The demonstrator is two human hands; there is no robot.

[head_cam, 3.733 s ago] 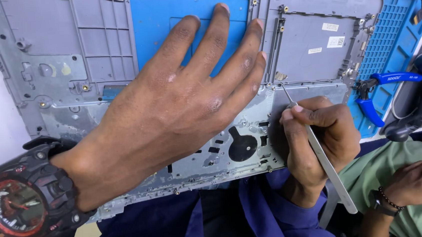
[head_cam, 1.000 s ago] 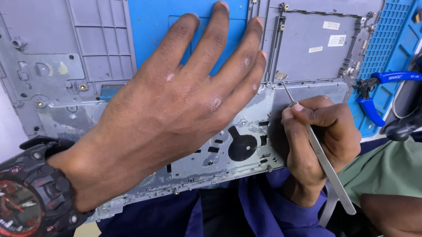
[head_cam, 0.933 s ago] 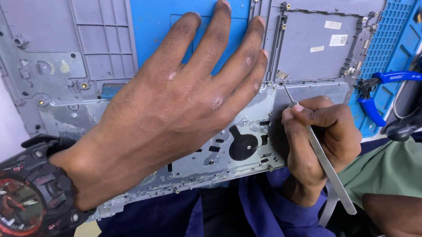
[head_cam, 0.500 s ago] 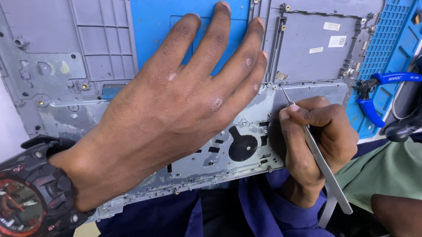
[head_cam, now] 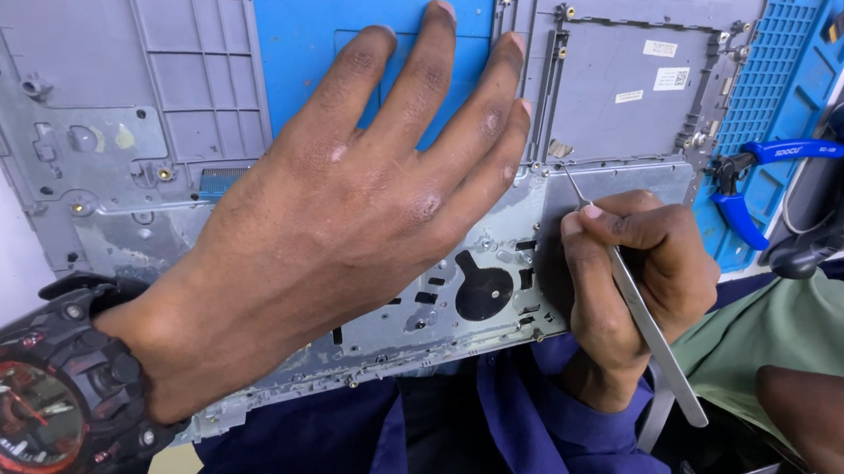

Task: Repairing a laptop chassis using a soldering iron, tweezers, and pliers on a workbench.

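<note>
Bright, even light falls from overhead, leaving only a soft shadow beneath the left hand [head_cam: 341,223] on the grey metal chassis [head_cam: 621,81]. Dull glare patches mark its lower plate, and focus stays sharp, though the wide lens bends the edges

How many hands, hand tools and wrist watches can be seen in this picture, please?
Hands: 2, the left hand lying flat on the grey laptop frame, the right hand holding the metal tweezers
Hand tools: 2, the metal tweezers and the blue-handled pliers
Wrist watches: 1, the black and red watch
Total: 5
</note>
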